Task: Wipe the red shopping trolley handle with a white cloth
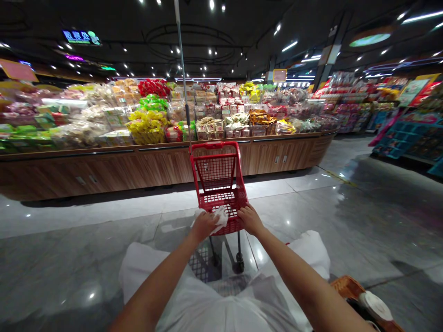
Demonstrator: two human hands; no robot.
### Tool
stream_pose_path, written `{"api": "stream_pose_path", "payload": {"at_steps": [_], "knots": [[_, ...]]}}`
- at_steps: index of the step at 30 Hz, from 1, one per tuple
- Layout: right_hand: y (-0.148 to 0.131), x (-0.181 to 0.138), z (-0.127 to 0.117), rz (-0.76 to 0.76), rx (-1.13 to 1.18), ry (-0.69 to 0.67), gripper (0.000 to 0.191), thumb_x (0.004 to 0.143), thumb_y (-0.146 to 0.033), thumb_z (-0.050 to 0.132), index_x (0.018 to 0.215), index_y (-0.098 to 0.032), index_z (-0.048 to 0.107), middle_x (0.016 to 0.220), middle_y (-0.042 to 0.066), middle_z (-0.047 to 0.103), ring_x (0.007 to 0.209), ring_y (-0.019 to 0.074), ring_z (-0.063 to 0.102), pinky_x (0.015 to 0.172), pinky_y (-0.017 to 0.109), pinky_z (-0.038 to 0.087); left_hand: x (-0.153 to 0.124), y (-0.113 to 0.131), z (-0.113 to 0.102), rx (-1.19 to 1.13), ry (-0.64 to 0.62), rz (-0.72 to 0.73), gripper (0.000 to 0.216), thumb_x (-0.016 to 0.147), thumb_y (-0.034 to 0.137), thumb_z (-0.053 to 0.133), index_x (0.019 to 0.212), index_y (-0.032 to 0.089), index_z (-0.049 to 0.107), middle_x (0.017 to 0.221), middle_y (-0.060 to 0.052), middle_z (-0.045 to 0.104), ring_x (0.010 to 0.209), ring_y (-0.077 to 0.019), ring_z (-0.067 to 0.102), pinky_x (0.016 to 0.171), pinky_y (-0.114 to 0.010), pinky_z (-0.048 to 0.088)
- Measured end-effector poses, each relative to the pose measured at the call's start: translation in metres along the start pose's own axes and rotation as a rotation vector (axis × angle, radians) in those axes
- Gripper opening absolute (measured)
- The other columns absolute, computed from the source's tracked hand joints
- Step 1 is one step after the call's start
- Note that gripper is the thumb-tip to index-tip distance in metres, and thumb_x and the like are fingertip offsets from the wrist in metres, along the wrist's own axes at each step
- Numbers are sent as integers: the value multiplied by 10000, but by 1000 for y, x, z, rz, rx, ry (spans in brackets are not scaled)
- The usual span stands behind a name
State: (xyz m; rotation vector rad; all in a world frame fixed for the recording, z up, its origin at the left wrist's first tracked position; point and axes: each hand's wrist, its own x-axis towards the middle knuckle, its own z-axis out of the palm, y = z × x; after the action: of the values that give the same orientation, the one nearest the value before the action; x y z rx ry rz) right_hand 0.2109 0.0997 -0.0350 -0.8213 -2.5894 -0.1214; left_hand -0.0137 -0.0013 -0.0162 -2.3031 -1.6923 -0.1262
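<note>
Head camera view, looking forward and down in a supermarket aisle. Two bare forearms reach out to a small red shopping cart (218,177) directly ahead of the person.

The left hand (204,226) is curled closed over the cart's near rim, pressing a white crumpled wad (220,215), paper or thin plastic, against it. The right hand (249,219) is clenched on the same rim just beside it. The cart's basket looks empty. A thin pole (182,69) rises from the cart's far left corner, up past the top of the view.

Beyond the hands, across a strip of glossy tiled floor (311,207), stands a long wooden display counter (138,166) piled with packaged snacks (148,124). Below the right forearm, close to the person, sits an orange basket (346,286).

Risks, as judged from this view:
- The cart points straight at the counter, so a firm push could knock it into the wood.
- The tall pole could catch on something overhead.
- The wad under the left palm may weaken that grip, so the hand could slip or the wad could drop.
- The shiny floor may be slick underfoot.
</note>
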Motion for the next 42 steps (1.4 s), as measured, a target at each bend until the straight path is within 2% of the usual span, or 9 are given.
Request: {"api": "stream_pose_path", "payload": {"at_steps": [4, 8, 11, 17, 21, 25, 30, 38, 42], "knots": [[-13, 6, 8, 36, 12, 17, 139, 906, -279, 502, 856, -213, 614, 855, 17, 614, 881, 187, 522, 1102, 351, 200, -19, -13, 2, -18, 105, -91, 324, 888, 386, 548, 1167, 226, 587, 958, -77, 632, 965, -241, 562, 995, -448, 327], [-30, 13, 14, 69, 26, 20, 101, 876, -229, 522, 890, -211, 620, 887, 27, 627, 918, 197, 519, 1108, 357, 187, 3, 30, 20, -35, 133, -273, 269, 897, 295, 523, 1148, 215, 578, 1028, -95, 629, 997, -263, 557, 983, -491, 316], [-33, 14, 12, 71, 33, -2, 137, 855, -168, 514, 925, -203, 627, 914, 33, 638, 926, 192, 521, 1103, 346, 190, 19, 48, 27, -35, 111, -248, 300, 906, 211, 469, 1196, 205, 545, 1059, -109, 625, 990, -257, 558, 948, -467, 351], [-25, 15, 6, 31, 35, -36, 128, 897, -269, 516, 905, -216, 632, 880, 15, 631, 905, 180, 518, 1094, 344, 197, -11, -16, 5, -17, 58, 34, 333, 903, 251, 512, 1236, 237, 530, 970, -53, 646, 948, -203, 583, 1051, -454, 297], [-31, 17, 10, 47, 38, -22, 121, 896, -283, 525, 889, -220, 628, 872, 17, 624, 895, 184, 517, 1092, 355, 206, -34, -37, -3, -8, 94, -49, 327, 919, 338, 493, 1221, 226, 551, 925, -48, 659, 900, -206, 593, 1086, -541, 232], [-43, 17, 14, 71, 25, 3, 114, 890, -241, 516, 922, -214, 622, 904, 31, 630, 935, 202, 518, 1106, 370, 193, -19, 4, 8, -47, 140, -193, 309, 939, 335, 431, 1161, 187, 587, 963, -76, 667, 938, -229, 593, 1030, -523, 314], [-40, 18, 14, 79, 23, -35, 145, 872, -164, 500, 958, -198, 612, 977, 47, 652, 942, 200, 527, 1110, 366, 200, 14, 43, 18, -61, 110, -197, 352, 928, 292, 433, 1236, 160, 540, 1036, -118, 648, 968, -242, 592, 913, -443, 412], [-17, 18, 10, 29, 12, -41, 98, 890, -248, 528, 892, -204, 615, 883, 15, 637, 912, 180, 545, 1109, 354, 207, -26, -44, -6, -53, 49, 29, 308, 880, 347, 573, 1172, 251, 589, 1000, -61, 666, 1011, -220, 582, 1116, -517, 211], [-27, 17, 11, 63, -2, -23, 85, 880, -220, 531, 867, -196, 612, 876, 25, 632, 917, 191, 540, 1115, 360, 196, -23, -26, -1, -44, 47, -83, 319, 887, 379, 565, 1175, 243, 585, 958, -56, 677, 942, -220, 605, 1084, -530, 252]]}}
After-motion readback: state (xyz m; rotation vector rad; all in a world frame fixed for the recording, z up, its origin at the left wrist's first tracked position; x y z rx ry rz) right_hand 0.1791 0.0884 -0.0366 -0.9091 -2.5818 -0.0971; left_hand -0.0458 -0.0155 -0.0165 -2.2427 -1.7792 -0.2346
